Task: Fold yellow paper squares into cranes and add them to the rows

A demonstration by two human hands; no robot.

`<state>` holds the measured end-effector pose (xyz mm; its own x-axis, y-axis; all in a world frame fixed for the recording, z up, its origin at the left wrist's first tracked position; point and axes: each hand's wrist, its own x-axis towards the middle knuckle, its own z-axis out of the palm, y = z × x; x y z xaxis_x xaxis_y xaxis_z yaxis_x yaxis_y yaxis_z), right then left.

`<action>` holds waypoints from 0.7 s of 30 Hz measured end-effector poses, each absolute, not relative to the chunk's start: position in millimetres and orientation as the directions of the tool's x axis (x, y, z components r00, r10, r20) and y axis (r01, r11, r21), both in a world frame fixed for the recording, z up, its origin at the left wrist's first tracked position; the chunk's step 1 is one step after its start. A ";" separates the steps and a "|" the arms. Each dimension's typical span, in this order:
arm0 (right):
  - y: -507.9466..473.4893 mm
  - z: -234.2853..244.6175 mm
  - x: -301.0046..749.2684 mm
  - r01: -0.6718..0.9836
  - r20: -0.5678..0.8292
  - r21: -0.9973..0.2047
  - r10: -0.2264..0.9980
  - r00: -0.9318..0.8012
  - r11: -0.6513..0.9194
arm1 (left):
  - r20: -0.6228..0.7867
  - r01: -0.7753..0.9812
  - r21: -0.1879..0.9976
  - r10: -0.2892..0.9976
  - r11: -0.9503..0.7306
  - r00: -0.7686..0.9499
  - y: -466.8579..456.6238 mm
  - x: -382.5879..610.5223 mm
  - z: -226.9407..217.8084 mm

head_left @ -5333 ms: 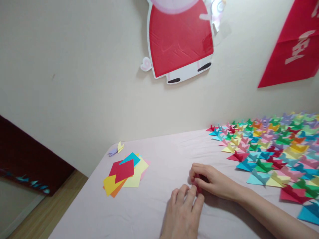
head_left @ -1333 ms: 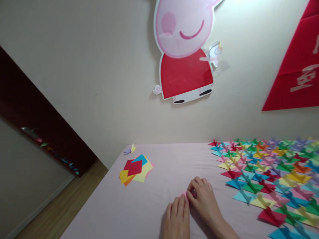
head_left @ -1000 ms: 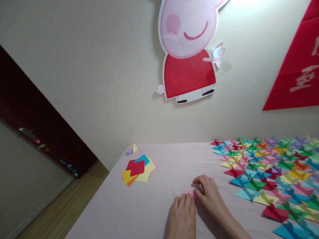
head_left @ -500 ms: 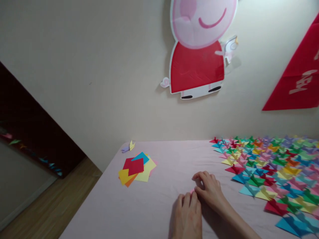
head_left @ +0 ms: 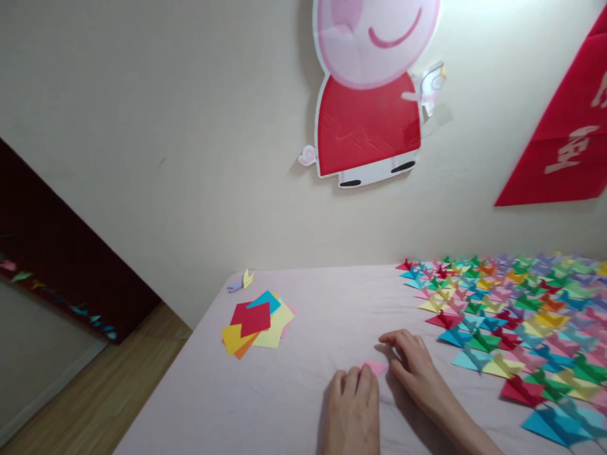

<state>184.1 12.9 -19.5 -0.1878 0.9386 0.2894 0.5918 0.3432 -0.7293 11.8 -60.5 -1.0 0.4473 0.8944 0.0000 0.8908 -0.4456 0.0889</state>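
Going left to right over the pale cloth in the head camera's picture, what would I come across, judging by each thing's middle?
Loose sheets → left hand → pink paper → right hand → rows of folded paper.

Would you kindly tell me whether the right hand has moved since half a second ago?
Yes: judged against the coloured paper pile, the right hand has moved slightly rightward, toward the folded paper birds.
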 end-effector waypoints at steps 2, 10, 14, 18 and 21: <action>6.7 -15.7 178.1 0.618 0.292 -0.706 0.937 -0.191 0.346 | 0.004 0.883 0.114 0.889 -0.456 0.459 -60.3 9.7 0.9; 4.3 -11.5 171.1 0.675 0.229 -0.673 0.953 -0.199 0.302 | 0.015 0.874 0.180 0.890 -0.452 0.456 -59.8 6.0 5.8; 13.5 -20.7 182.8 0.605 0.239 -0.726 0.945 -0.223 0.327 | 0.006 0.882 0.175 0.896 -0.439 0.445 -59.8 6.0 4.4; 12.8 -21.4 183.6 0.569 0.241 -0.763 0.951 -0.192 0.308 | 0.009 0.888 0.169 0.902 -0.427 0.431 -59.9 5.8 6.3; 6.1 -15.4 176.7 0.629 0.267 -0.710 0.947 -0.176 0.317 | 0.038 0.886 0.157 0.899 -0.436 0.436 -59.5 7.6 10.3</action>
